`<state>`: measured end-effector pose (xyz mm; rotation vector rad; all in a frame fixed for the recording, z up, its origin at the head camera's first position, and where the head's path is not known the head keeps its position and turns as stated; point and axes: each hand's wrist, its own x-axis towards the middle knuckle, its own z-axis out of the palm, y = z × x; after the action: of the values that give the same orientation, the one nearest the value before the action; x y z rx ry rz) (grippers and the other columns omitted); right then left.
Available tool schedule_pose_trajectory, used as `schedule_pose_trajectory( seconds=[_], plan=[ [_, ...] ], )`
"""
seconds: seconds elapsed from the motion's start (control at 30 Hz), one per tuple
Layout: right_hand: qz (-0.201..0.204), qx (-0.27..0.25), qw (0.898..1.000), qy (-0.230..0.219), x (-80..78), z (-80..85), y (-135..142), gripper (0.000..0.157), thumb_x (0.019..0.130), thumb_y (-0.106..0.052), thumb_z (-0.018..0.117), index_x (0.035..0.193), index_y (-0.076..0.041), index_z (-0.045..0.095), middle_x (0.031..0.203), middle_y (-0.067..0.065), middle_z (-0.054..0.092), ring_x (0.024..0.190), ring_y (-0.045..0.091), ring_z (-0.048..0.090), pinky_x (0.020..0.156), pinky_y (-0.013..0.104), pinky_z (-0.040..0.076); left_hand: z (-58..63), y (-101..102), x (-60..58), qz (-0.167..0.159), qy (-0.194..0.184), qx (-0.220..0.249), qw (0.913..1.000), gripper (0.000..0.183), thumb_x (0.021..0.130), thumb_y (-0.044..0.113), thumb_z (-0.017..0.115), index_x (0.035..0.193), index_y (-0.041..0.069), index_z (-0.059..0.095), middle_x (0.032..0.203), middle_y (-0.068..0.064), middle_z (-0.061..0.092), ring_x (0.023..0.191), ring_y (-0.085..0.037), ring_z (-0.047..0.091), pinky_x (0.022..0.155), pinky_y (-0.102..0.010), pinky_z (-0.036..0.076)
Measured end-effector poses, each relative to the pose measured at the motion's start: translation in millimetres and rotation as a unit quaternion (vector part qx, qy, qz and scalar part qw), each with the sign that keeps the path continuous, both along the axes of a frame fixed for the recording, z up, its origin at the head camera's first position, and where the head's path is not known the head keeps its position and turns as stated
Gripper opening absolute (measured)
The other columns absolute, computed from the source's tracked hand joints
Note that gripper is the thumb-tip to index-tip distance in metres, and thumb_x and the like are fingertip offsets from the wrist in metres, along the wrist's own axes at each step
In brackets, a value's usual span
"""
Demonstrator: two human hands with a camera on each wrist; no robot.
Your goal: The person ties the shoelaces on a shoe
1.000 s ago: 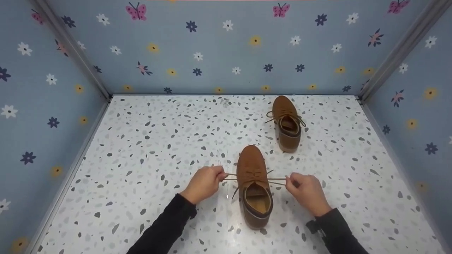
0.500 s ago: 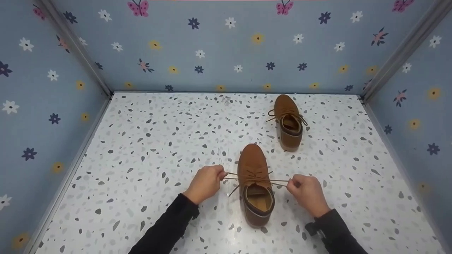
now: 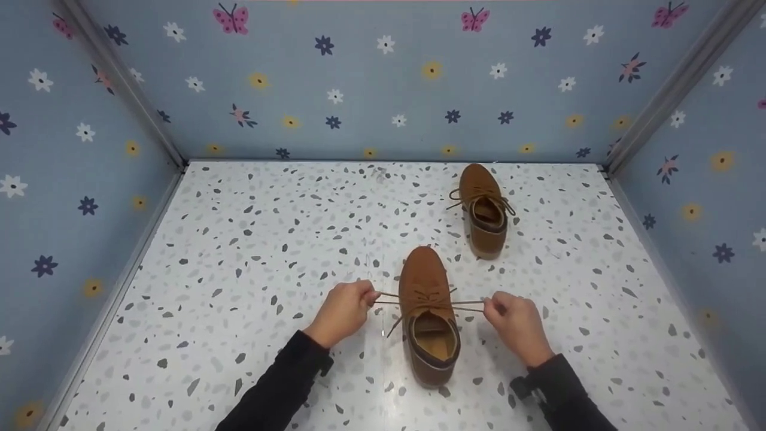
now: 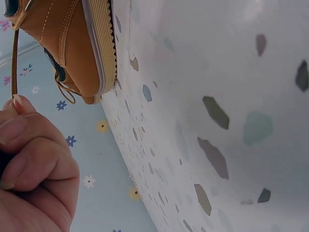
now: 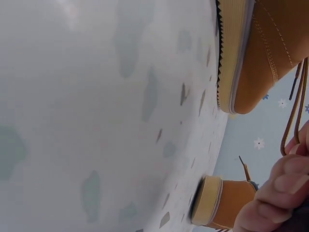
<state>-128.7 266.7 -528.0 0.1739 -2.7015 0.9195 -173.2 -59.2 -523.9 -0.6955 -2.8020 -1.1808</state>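
Note:
A brown lace-up shoe (image 3: 423,269) stands on the floor in the head view, toe pointing away. On its left side, my left hand (image 3: 342,312) pinches a loop of the shoelace (image 3: 388,302). My right hand (image 3: 518,326) pinches the lace on the other side, where two strands run out taut. One loose lace end slants down to the left, and another tip sticks out at the right. The left wrist view shows a lace strand (image 4: 14,63) between thumb and finger. In the right wrist view a lace loop (image 5: 292,116) runs into the fingers.
A second brown shoe (image 3: 488,238), its laces tied in a bow, stands farther off to the right. Blue flower-printed panels (image 3: 383,78) enclose the speckled white floor (image 3: 269,209) at the back and both sides.
Both hands keep the lace pulled out to either side, with little movement. The head view has shifted slightly back and forth. The loose lace end on the left has swung a little.

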Motion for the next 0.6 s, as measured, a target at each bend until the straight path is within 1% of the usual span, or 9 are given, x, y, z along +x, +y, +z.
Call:
schedule_pose_trajectory(
  seconds=[0.13, 0.17, 0.27, 0.37, 0.43, 0.5, 0.6],
  plan=[
    [-0.007, -0.025, 1.000, 0.008, 0.1, 0.6, 0, 0.039, 0.089, -0.003, 0.068, 0.059, -0.019, 0.048, 0.054, -0.012, 0.042, 0.050, 0.010, 0.041, 0.048, 0.025, 0.032, -2.2, -2, 0.2, -0.001, 0.004, 0.005, 1.0000, 0.029, 0.097, 0.008, 0.063, 0.069, 0.011, 0.055, 0.060, 0.008, 0.043, 0.056, -0.012, 0.044, 0.056, -0.029, 0.041],
    [-0.007, -0.027, 1.000, 0.002, 0.2, -0.6, 0, 0.039, 0.089, -0.004, 0.068, 0.059, -0.019, 0.048, 0.054, -0.012, 0.043, 0.050, 0.010, 0.041, 0.048, 0.025, 0.033, -3.3, -2, 0.4, 0.000, 0.003, 0.004, 1.0000, 0.029, 0.097, 0.008, 0.063, 0.069, 0.011, 0.056, 0.060, 0.008, 0.044, 0.056, -0.012, 0.044, 0.055, -0.029, 0.041],
    [-0.008, -0.029, 0.999, -0.035, 0.6, -7.1, 0, 0.039, 0.091, -0.006, 0.067, 0.059, -0.019, 0.048, 0.055, -0.011, 0.044, 0.051, 0.010, 0.043, 0.049, 0.025, 0.034, -5.5, -1, 1.1, 0.005, -0.009, 0.001, 0.9999, 0.027, 0.096, 0.008, 0.063, 0.070, 0.010, 0.058, 0.061, 0.007, 0.047, 0.057, -0.012, 0.046, 0.056, -0.029, 0.042],
    [-0.009, -0.037, 0.998, -0.060, 0.4, -10.7, 1, 0.038, 0.093, -0.008, 0.065, 0.060, -0.019, 0.048, 0.056, -0.010, 0.045, 0.052, 0.010, 0.044, 0.050, 0.024, 0.035, -4.1, 0, 1.3, 0.000, -0.022, 0.005, 0.9997, 0.027, 0.097, 0.009, 0.062, 0.070, 0.010, 0.057, 0.062, 0.007, 0.047, 0.058, -0.011, 0.046, 0.056, -0.029, 0.042],
    [-0.006, -0.045, 0.997, -0.056, -0.3, -10.0, 1, 0.038, 0.094, -0.009, 0.065, 0.061, -0.019, 0.049, 0.056, -0.010, 0.044, 0.053, 0.010, 0.043, 0.050, 0.025, 0.035, -1.5, 0, 1.0, -0.007, -0.022, 0.014, 0.9996, 0.028, 0.098, 0.010, 0.060, 0.071, 0.010, 0.056, 0.062, 0.007, 0.045, 0.057, -0.010, 0.044, 0.055, -0.028, 0.041],
    [0.000, -0.050, 0.998, -0.040, -0.7, -7.1, 1, 0.036, 0.095, -0.010, 0.065, 0.063, -0.018, 0.050, 0.057, -0.009, 0.044, 0.053, 0.011, 0.042, 0.050, 0.025, 0.034, 1.8, 0, 1.0, -0.013, -0.021, 0.023, 0.9994, 0.029, 0.099, 0.011, 0.060, 0.071, 0.011, 0.054, 0.062, 0.008, 0.043, 0.056, -0.010, 0.042, 0.053, -0.027, 0.039],
    [0.001, -0.050, 0.998, -0.026, 0.0, -3.7, 1, 0.035, 0.094, -0.010, 0.066, 0.063, -0.018, 0.051, 0.057, -0.009, 0.045, 0.053, 0.011, 0.042, 0.050, 0.025, 0.034, 3.6, -2, 1.5, -0.009, -0.018, 0.024, 0.9995, 0.030, 0.099, 0.011, 0.060, 0.070, 0.011, 0.053, 0.062, 0.008, 0.042, 0.055, -0.010, 0.041, 0.052, -0.026, 0.038]
  ],
)
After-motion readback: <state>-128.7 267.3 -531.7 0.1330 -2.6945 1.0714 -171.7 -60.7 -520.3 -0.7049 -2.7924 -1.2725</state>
